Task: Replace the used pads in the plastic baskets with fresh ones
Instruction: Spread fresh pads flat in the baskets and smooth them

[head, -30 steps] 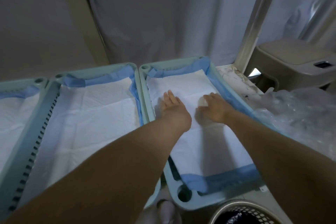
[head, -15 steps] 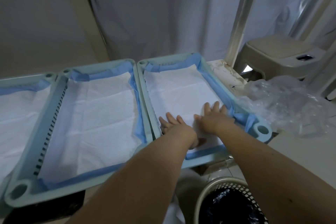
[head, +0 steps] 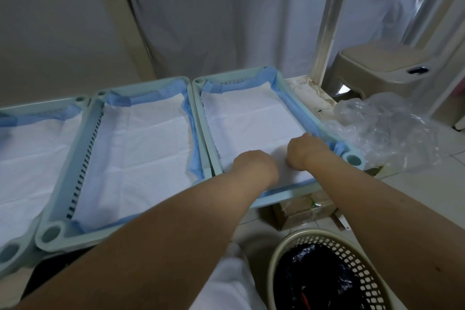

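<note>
At six o'clock, closest to the viewer, a beige perforated wastebasket (head: 334, 272) with a dark liner stands on the tiled floor. Two bare forearms reach over it toward twelve o'clock. The left hand (head: 254, 162) and the right hand (head: 305, 150) rest side by side on the near end of a white pad (head: 251, 116) with blue edges, which lies inside the right-hand pale green plastic basket (head: 353, 160). Both hands are seen from behind, fingers bent down out of sight, so I cannot tell whether they grip the pad or only press it. At nine o'clock sit a middle basket (head: 50, 234) and a left basket (head: 10, 251), each lined with a similar pad. At three o'clock lies crumpled clear plastic wrap (head: 382, 131). Farther off at two o'clock stands a beige stool (head: 377, 63), with a pale curtain (head: 226, 20) across the back.
</note>
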Action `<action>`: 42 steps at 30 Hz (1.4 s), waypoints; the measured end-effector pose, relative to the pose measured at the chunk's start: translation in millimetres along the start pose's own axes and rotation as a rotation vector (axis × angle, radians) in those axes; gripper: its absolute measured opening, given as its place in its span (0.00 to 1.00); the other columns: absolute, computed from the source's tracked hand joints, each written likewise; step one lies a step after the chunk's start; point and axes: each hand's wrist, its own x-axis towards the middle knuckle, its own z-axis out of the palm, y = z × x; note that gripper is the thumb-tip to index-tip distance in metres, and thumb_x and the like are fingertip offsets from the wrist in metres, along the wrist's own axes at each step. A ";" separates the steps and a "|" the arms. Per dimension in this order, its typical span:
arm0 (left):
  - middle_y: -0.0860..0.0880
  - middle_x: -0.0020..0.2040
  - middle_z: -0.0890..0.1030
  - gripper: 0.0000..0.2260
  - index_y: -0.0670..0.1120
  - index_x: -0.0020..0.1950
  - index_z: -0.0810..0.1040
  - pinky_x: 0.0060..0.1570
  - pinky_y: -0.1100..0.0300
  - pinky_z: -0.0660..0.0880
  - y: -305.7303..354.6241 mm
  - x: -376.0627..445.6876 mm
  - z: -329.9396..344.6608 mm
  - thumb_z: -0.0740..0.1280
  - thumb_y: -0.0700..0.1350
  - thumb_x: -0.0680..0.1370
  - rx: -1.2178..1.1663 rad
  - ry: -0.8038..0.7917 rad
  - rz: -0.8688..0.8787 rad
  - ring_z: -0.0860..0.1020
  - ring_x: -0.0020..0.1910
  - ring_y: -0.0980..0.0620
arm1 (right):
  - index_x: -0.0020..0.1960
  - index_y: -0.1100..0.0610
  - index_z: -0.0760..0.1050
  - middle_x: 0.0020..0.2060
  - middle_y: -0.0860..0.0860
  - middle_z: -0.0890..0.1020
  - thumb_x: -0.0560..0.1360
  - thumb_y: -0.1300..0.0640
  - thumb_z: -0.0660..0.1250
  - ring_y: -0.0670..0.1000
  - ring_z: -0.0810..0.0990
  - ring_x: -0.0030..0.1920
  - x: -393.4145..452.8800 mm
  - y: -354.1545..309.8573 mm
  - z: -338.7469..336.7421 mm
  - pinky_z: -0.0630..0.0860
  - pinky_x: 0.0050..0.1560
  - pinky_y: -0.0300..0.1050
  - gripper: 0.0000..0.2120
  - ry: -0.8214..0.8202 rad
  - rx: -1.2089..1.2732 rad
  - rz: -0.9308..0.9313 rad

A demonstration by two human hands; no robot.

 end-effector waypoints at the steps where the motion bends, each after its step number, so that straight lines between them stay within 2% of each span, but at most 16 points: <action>1: 0.45 0.51 0.73 0.14 0.40 0.63 0.75 0.53 0.55 0.72 0.3 -5.5 -2.1 0.61 0.42 0.79 0.039 -0.073 0.065 0.74 0.53 0.45 | 0.62 0.61 0.72 0.63 0.59 0.73 0.78 0.56 0.55 0.57 0.74 0.56 -3.5 0.7 -1.0 0.72 0.56 0.48 0.16 -0.054 -0.042 -0.029; 4: 0.41 0.47 0.72 0.14 0.34 0.65 0.72 0.48 0.57 0.68 -0.3 -18.5 -1.9 0.56 0.38 0.82 0.158 -0.218 0.159 0.68 0.48 0.47 | 0.66 0.60 0.71 0.64 0.58 0.74 0.79 0.51 0.54 0.56 0.75 0.59 -12.4 6.2 2.3 0.72 0.62 0.49 0.20 -0.154 -0.093 -0.066; 6: 0.39 0.56 0.75 0.15 0.34 0.65 0.72 0.49 0.56 0.68 -1.8 -18.9 -0.1 0.55 0.39 0.83 0.161 -0.202 0.152 0.68 0.47 0.47 | 0.71 0.59 0.66 0.67 0.57 0.71 0.77 0.40 0.57 0.57 0.72 0.63 -15.8 8.6 4.8 0.69 0.65 0.51 0.30 -0.203 -0.037 -0.062; 9: 0.40 0.64 0.73 0.16 0.35 0.66 0.71 0.54 0.55 0.69 -3.0 -16.5 2.4 0.55 0.43 0.83 0.195 -0.205 0.161 0.68 0.49 0.47 | 0.68 0.57 0.68 0.60 0.54 0.76 0.65 0.29 0.66 0.55 0.77 0.55 -16.5 9.9 5.8 0.73 0.60 0.51 0.42 -0.313 0.019 -0.075; 11: 0.40 0.58 0.73 0.16 0.34 0.66 0.70 0.52 0.55 0.68 -2.5 -14.8 4.0 0.55 0.42 0.83 0.188 -0.230 0.159 0.68 0.49 0.46 | 0.66 0.57 0.70 0.55 0.54 0.78 0.66 0.31 0.68 0.54 0.78 0.51 -15.7 10.6 6.9 0.74 0.58 0.48 0.40 -0.302 -0.057 -0.097; 14: 0.42 0.47 0.71 0.16 0.34 0.65 0.71 0.53 0.55 0.69 -0.7 -13.5 6.2 0.56 0.42 0.82 0.157 -0.234 0.144 0.68 0.49 0.45 | 0.70 0.59 0.64 0.63 0.56 0.74 0.75 0.41 0.64 0.57 0.73 0.61 -14.8 6.5 9.9 0.69 0.61 0.51 0.31 -0.224 -0.174 -0.081; 18: 0.45 0.48 0.70 0.16 0.38 0.63 0.73 0.54 0.53 0.70 -2.3 -15.4 4.8 0.57 0.46 0.83 0.202 -0.235 0.122 0.70 0.48 0.46 | 0.73 0.60 0.62 0.67 0.56 0.71 0.79 0.50 0.60 0.59 0.71 0.66 -15.6 3.4 9.4 0.67 0.64 0.53 0.25 -0.239 -0.272 -0.072; 21: 0.46 0.39 0.71 0.11 0.40 0.47 0.75 0.44 0.56 0.69 -1.4 -13.3 1.1 0.59 0.46 0.82 0.193 -0.237 0.102 0.71 0.40 0.47 | 0.71 0.61 0.63 0.67 0.57 0.71 0.80 0.55 0.59 0.58 0.71 0.65 -21.6 4.7 5.6 0.68 0.63 0.51 0.22 -0.237 -0.279 -0.095; 23: 0.48 0.31 0.71 0.16 0.42 0.35 0.71 0.36 0.60 0.68 -1.0 -14.2 -7.1 0.59 0.47 0.82 0.183 -0.284 0.097 0.68 0.32 0.50 | 0.70 0.61 0.65 0.65 0.57 0.72 0.79 0.53 0.60 0.57 0.73 0.63 -21.1 4.5 3.4 0.69 0.60 0.48 0.22 -0.265 -0.261 -0.109; 26: 0.46 0.32 0.72 0.15 0.44 0.38 0.75 0.28 0.61 0.66 -8.7 -18.2 -24.6 0.60 0.48 0.82 0.122 -0.273 0.094 0.68 0.28 0.51 | 0.65 0.60 0.71 0.58 0.56 0.76 0.74 0.39 0.65 0.56 0.75 0.57 -19.0 2.3 -4.8 0.71 0.59 0.48 0.29 -0.323 -0.197 -0.132; 28: 0.46 0.37 0.74 0.11 0.42 0.53 0.79 0.34 0.61 0.72 -17.8 -21.2 -31.5 0.63 0.48 0.80 0.143 -0.088 0.085 0.73 0.34 0.49 | 0.61 0.59 0.73 0.52 0.55 0.76 0.73 0.35 0.63 0.56 0.74 0.50 -22.0 -2.0 -14.8 0.72 0.56 0.48 0.29 -0.261 -0.131 -0.168; 30: 0.45 0.53 0.76 0.21 0.43 0.62 0.74 0.54 0.54 0.71 -26.2 -16.9 -27.7 0.67 0.55 0.76 0.233 0.046 -0.006 0.74 0.54 0.45 | 0.61 0.60 0.74 0.53 0.56 0.78 0.76 0.36 0.59 0.55 0.73 0.48 -20.0 -8.3 -17.8 0.72 0.56 0.48 0.29 -0.112 -0.111 -0.208; 32: 0.41 0.71 0.64 0.39 0.44 0.74 0.61 0.67 0.46 0.60 -30.1 -7.9 -17.9 0.68 0.65 0.71 0.275 0.036 -0.113 0.61 0.70 0.40 | 0.67 0.60 0.67 0.62 0.57 0.74 0.73 0.31 0.59 0.57 0.73 0.57 -16.9 -16.2 -11.0 0.70 0.61 0.51 0.37 -0.041 -0.064 -0.202; 35: 0.37 0.76 0.52 0.56 0.43 0.78 0.44 0.72 0.41 0.48 -33.2 0.0 -5.2 0.65 0.74 0.64 0.280 -0.068 -0.212 0.51 0.75 0.35 | 0.76 0.54 0.48 0.73 0.63 0.55 0.56 0.24 0.65 0.69 0.56 0.71 -10.0 -27.2 8.8 0.61 0.67 0.67 0.59 -0.141 -0.015 -0.117; 39: 0.44 0.75 0.62 0.47 0.48 0.78 0.49 0.70 0.35 0.40 -30.6 3.0 0.8 0.57 0.75 0.69 0.381 -0.162 -0.194 0.54 0.75 0.37 | 0.76 0.46 0.36 0.75 0.61 0.39 0.54 0.24 0.68 0.75 0.42 0.71 -5.0 -30.5 22.7 0.55 0.65 0.75 0.64 -0.184 0.031 -0.048; 42: 0.47 0.77 0.58 0.43 0.50 0.78 0.48 0.68 0.33 0.37 -28.7 4.7 0.4 0.56 0.73 0.72 0.414 -0.197 -0.188 0.49 0.76 0.37 | 0.75 0.48 0.32 0.75 0.61 0.36 0.54 0.23 0.68 0.75 0.41 0.71 -0.6 -31.5 24.0 0.55 0.66 0.75 0.66 -0.203 0.028 -0.040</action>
